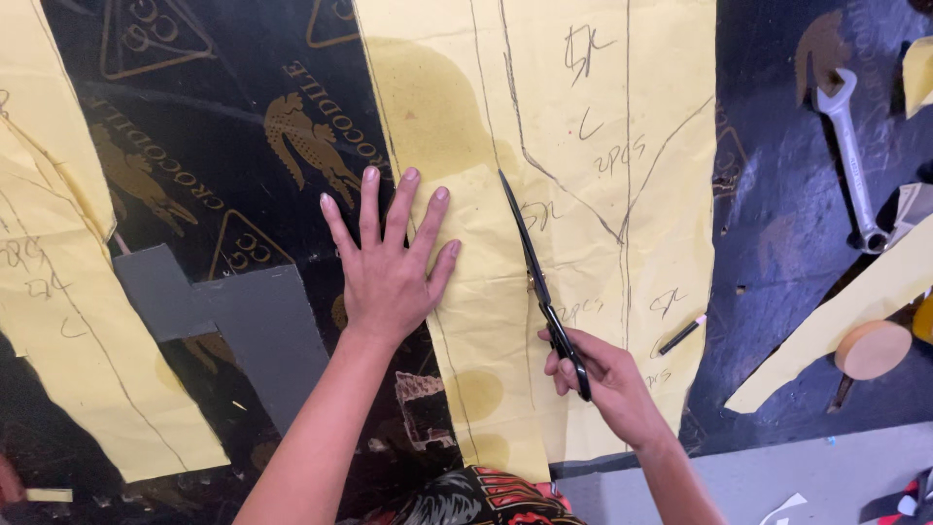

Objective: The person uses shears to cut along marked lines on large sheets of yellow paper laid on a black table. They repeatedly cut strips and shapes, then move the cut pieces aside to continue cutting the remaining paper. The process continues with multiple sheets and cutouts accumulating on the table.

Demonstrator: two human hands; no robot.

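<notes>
A large yellow paper pattern sheet [583, 117] with pencil lines and scribbles lies flat on a black printed surface [224, 126]. My left hand [389, 262] presses flat on the sheet's left edge, fingers spread. My right hand [607, 379] grips the handles of black scissors [537, 277]. The blades point up and away along a pencil line, tips near the sheet's middle.
A black marker [680, 335] lies on the sheet's lower right. At the right are a metal wrench [847, 146], a yellow paper strip [846, 321] and a round wooden disc [872, 350]. Another yellow pattern piece [68, 292] and a grey cut shape [253, 321] lie left.
</notes>
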